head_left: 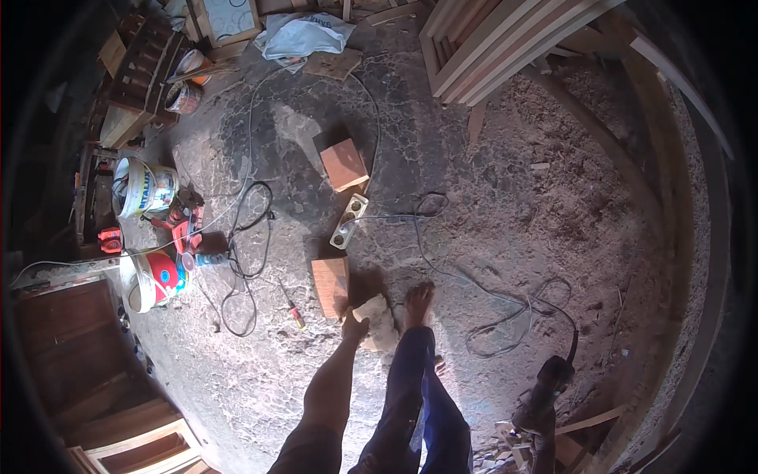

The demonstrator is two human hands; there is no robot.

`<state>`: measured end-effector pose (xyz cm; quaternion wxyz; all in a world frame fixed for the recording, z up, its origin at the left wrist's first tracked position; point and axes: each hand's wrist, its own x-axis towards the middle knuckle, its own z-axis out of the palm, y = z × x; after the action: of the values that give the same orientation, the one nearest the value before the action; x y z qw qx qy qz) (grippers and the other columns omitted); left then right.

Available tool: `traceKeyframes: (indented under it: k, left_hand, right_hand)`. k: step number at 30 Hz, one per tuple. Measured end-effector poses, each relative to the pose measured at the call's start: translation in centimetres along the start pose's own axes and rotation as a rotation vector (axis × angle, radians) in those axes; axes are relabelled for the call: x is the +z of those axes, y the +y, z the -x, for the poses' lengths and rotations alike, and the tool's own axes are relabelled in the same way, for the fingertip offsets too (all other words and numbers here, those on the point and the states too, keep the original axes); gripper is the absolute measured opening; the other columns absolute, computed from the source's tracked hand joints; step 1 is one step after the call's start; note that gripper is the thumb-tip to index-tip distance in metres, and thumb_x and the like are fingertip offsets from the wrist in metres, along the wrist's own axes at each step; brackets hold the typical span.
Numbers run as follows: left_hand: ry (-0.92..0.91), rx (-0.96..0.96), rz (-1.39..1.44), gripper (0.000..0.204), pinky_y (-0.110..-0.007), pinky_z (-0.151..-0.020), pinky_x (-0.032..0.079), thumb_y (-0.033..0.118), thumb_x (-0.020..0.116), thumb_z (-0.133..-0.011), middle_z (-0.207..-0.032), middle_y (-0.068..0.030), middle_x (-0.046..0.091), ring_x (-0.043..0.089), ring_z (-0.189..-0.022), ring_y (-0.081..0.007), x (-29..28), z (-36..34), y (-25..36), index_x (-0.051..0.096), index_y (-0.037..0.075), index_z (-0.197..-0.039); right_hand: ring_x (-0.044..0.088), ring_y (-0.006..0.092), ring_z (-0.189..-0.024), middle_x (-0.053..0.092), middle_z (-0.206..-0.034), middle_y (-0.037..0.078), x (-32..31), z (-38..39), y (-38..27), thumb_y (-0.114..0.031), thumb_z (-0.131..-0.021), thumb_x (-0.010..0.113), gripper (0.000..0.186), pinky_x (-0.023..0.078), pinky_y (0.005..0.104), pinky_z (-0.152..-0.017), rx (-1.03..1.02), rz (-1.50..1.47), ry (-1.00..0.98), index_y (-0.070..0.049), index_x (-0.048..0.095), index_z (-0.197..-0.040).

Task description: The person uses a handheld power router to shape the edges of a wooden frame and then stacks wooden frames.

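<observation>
My left hand [354, 325], its arm reaching in from the lower edge, is closed on the edge of a pale, rough-edged piece [379, 317] whose kind I cannot make out. Right beside its fingers stands an orange-brown wooden block [329, 284]. Farther off, a second wooden block [344, 163] sits past a white power strip [348, 221]. At the lower right, in deep shade, my right hand [527, 412] appears closed on a black corded power tool [554, 374]; its fingers are hard to make out.
A screwdriver [296, 314] lies left of the near block. Black cable loops [251, 272] lie on the floor. Buckets [147, 188] and a red tool [185, 235] stand at left. Stacked wooden frames [505, 47] lean at the far right; shavings [584, 142] cover the right floor. My bare foot [418, 302] is close by.
</observation>
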<state>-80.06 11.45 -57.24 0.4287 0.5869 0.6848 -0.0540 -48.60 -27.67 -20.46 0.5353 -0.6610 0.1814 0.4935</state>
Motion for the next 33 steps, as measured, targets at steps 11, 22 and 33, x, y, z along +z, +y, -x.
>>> traceKeyframes:
  k: [11,22,33]
  left_hand:
    - [0.078,-0.071,-0.106,0.055,-0.052,-0.099,0.053,0.043,0.064,-0.097,-0.123,-0.0265,0.072,0.068,-0.119,-0.0428,1.4,5.4,6.8,0.062,0.006,-0.137]
    - [0.282,0.735,0.446,0.032,-0.039,-0.100,0.051,0.005,0.068,-0.097,-0.110,-0.0096,0.065,0.067,-0.097,-0.0229,-27.1,37.7,20.7,0.058,0.003,-0.127]
    - [-0.398,0.586,1.367,0.037,-0.037,-0.102,0.053,0.008,0.058,-0.105,-0.128,-0.0103,0.065,0.064,-0.117,-0.0203,-36.9,56.1,36.2,0.054,0.000,-0.141]
  right_hand:
    - [0.065,0.0216,-0.081,0.064,-0.098,0.006,-0.8,-3.8,-2.4,-0.015,-0.075,0.082,0.055,0.053,0.0421,-0.073,-0.131,0.044,-0.039,-0.006,0.056,-0.124]
    - [0.070,0.0217,-0.093,0.068,-0.106,0.009,12.0,13.7,-13.6,-0.019,-0.079,0.087,0.060,0.062,0.0409,-0.080,-0.226,-0.561,-0.433,-0.002,0.057,-0.128]
    - [0.070,0.0191,-0.105,0.071,-0.113,0.004,21.3,29.4,-24.0,-0.008,-0.086,0.083,0.044,0.056,0.0371,-0.095,-0.695,-0.687,-0.701,-0.006,0.063,-0.125]
